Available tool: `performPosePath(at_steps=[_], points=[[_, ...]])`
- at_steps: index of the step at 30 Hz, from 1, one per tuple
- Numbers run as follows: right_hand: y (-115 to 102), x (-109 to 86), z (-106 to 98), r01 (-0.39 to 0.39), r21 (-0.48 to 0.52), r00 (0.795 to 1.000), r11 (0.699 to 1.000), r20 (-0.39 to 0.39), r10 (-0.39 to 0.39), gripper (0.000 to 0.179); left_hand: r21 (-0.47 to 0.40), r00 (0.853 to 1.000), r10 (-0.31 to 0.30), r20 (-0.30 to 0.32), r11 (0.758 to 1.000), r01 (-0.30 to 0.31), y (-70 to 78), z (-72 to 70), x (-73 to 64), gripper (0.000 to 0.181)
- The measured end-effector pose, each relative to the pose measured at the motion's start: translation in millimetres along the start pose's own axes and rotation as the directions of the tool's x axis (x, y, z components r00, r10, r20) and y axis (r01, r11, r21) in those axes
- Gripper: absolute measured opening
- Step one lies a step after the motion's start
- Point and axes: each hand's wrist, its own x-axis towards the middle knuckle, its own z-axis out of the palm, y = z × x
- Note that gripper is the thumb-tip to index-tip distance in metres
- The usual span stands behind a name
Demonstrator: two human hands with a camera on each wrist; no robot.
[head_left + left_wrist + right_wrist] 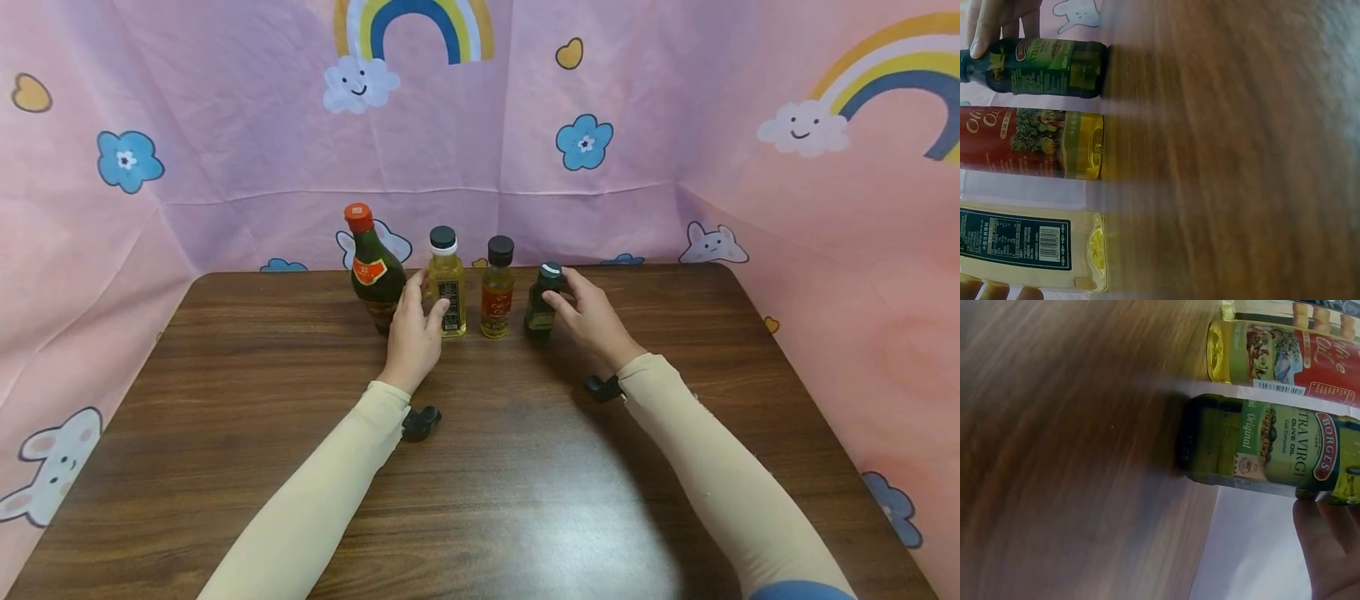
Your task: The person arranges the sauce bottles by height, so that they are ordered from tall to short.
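Observation:
Four fingers and thumb of my left hand (pixel 416 333) hold a clear, square-sided oil bottle (pixel 450 287) with a black cap; the thumb lies across its front label. Just left of that hand, partly hidden by it, is a dark bottle with a red cap (pixel 371 267). My right hand (pixel 592 317) grips a small dark green olive oil bottle (pixel 540 304) near its shoulder, thumb in front. Its Borges label (pixel 1325 447) shows in the right wrist view. Between the two held bottles stands a red-labelled olive oil bottle (pixel 497 300), touched by neither hand.
The bottles line up near the back edge of a brown wooden table (pixel 480 475). Behind and beside it hangs a pink and purple cloth (pixel 262 150) with rainbows, flowers and rabbits. Black wrist mounts (pixel 422 423) show below both hands.

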Motion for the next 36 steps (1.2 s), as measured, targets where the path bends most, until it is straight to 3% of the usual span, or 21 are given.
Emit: performPosePath(at_steps=[17, 23, 26, 30, 34, 36], points=[[4.8, 9.7, -0.9, -0.023, 0.129, 0.999, 0.991, -0.02, 0.026, 0.043, -0.015, 0.999, -0.026, 0.025, 1.0, 0.027, -2.6, 1.8, 2.4, 0.068], [-12.4, 3.9, -14.4, 0.055, 0.256, 0.99, 0.965, -0.14, -0.019, 0.045, -0.052, 0.998, -0.022, 0.056, 0.998, 0.025, -2.1, -1.6, -2.0, 0.07], [-26.0, -5.0, -20.2, 0.118, 0.246, 0.974, 0.962, -0.215, -0.065, 0.041, -0.071, 0.997, -0.011, 0.075, 0.997, 0.016, -2.2, -7.3, -7.9, 0.068], [-22.3, -13.5, -23.5, 0.171, 0.225, 0.953, 0.959, -0.285, -0.103, 0.04, -0.089, 0.995, 0.011, 0.095, 0.996, -0.003, -4.7, -19.9, -18.2, 0.064], [-10.1, -19.2, -27.5, 0.207, 0.207, 0.932, 0.956, -0.34, -0.128, 0.037, -0.109, 0.997, 0.033, 0.064, 0.994, -0.026, -8.4, -38.7, -26.1, 0.062], [-7.4, -23.7, -31.4, 0.209, 0.141, 0.919, 0.968, -0.367, -0.145, 0.035, -0.109, 0.998, 0.042, 0.04, 0.993, -0.038, -10.4, -49.5, -27.7, 0.063]])
